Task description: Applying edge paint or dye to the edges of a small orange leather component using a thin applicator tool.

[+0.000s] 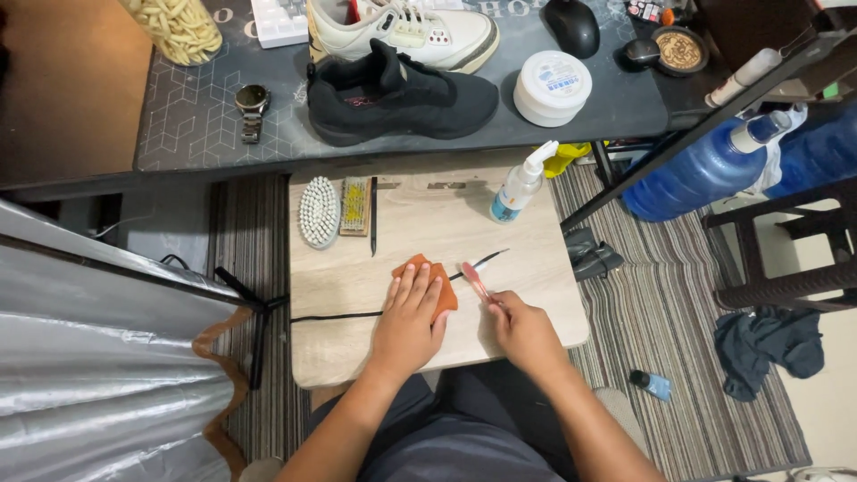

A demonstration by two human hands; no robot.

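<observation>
Dark trousers [446,437] fill the bottom of the view, with both forearms reaching out over a small pale wooden table [536,295]; the left hand [409,323] lies flat, fingers spread and open, pressing on an orange cloth [439,278] near the table's middle; the right hand [522,332] is curled closed around the handle of a small pink brush [474,278], whose head points up and to the left and sits just beside the cloth's right edge. Under the cloth a black shoelace [335,315] runs left to the table's edge; its other end shows on the right of the cloth, past the brush head. At the table's far side lie a white oval brush [319,211], a wooden brush [355,206] and a thin dark stick [373,217], side by side; a pump bottle [519,186] stands towards the far right corner. Beyond, on a dark desk [205,116], a black sneaker [402,96] lies in front of a white sneaker [420,29]; a wristwatch [252,109] rests to the left, a white round tub [552,87] to the right.
</observation>
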